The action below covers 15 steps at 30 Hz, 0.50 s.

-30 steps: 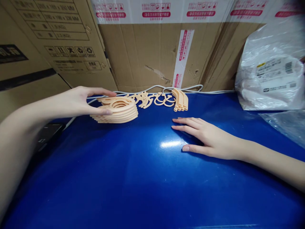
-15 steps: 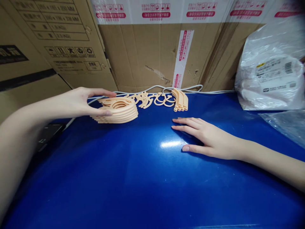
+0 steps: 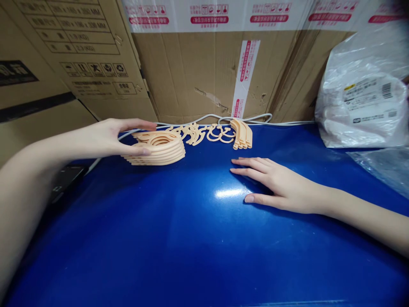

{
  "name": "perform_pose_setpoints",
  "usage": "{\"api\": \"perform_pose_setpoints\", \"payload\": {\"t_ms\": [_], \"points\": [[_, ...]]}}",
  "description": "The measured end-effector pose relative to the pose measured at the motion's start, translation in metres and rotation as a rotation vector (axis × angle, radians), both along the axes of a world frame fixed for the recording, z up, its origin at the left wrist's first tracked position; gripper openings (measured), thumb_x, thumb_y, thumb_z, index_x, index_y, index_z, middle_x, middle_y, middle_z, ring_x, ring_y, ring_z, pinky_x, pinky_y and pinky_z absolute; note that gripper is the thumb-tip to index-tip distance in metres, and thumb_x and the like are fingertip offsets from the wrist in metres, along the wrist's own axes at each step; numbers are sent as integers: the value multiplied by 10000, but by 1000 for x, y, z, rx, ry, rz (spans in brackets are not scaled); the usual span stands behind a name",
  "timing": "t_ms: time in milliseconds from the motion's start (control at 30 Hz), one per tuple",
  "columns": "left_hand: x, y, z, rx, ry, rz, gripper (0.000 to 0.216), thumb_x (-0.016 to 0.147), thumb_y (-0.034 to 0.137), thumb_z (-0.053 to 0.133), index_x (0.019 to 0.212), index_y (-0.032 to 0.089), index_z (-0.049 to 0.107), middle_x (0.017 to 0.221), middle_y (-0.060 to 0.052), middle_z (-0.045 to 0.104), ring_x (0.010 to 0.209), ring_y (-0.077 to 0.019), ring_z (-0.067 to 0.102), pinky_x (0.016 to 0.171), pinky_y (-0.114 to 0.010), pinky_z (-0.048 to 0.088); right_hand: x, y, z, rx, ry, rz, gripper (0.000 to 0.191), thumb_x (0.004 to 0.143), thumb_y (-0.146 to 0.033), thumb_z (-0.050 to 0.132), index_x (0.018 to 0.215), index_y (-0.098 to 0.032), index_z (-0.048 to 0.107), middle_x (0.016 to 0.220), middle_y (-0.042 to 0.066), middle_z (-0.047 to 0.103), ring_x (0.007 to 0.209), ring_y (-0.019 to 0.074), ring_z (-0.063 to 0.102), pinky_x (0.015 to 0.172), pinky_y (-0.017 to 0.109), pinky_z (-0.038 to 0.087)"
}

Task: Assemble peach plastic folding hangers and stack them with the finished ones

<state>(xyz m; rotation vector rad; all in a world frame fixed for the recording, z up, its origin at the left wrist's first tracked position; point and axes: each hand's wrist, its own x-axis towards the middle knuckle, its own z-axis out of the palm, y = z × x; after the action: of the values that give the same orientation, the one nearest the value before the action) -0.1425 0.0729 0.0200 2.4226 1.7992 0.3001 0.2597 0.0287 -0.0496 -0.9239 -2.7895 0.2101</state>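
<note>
In the head view, left of centre, the left hand point(image 3: 111, 136) spreads thumb and fingers across a stack of curved, cream-coloured plastic pieces point(image 3: 166, 156); whether it grips, I cannot tell. Right of centre, the empty right hand point(image 3: 277, 184) lies relaxed over the glossy blue tabletop point(image 3: 191, 238). The step seems a reach; taking one piece would call for pinching the topmost alone.

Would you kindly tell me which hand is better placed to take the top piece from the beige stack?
Probably the left hand: its thumb and fingers are at the beige stack. The right hand is well apart, over the blue tabletop.
</note>
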Motion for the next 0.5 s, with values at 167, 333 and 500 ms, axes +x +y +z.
{"api": "perform_pose_setpoints", "payload": {"t_ms": [167, 333, 500], "points": [[1, -3, 8, 10, -167, 11, 722, 829, 701, 578, 1402, 261, 558, 1423, -37, 620, 1223, -311, 611, 1074, -508, 460, 0, 0, 1, -3, 2, -7, 629, 962, -554, 537, 1470, -184, 509, 1567, 167, 437, 1413, 341, 449, 1128, 577, 393], [-7, -4, 12, 50, -107, 142, 842, 781, 764, 483, 1350, 152, 582, 1310, -106, 686, 1084, -313, 656, 1030, -485, 491, 1, -1, 2, -3, -14, -10, 645, 966, -575, 516, 1476, -181, 500, 1571, 165, 432, 1422, 336, 438, 1135, 567, 388], [-20, -3, 16, 103, 136, 245, 775, 767, 758, 381, 1109, 130, 679, 1069, -129, 749, 936, -324, 672, 959, -504, 499, 0, -2, 3, 2, -29, -5, 640, 977, -574, 497, 1481, -179, 491, 1578, 164, 422, 1422, 329, 437, 1134, 568, 387]]}}
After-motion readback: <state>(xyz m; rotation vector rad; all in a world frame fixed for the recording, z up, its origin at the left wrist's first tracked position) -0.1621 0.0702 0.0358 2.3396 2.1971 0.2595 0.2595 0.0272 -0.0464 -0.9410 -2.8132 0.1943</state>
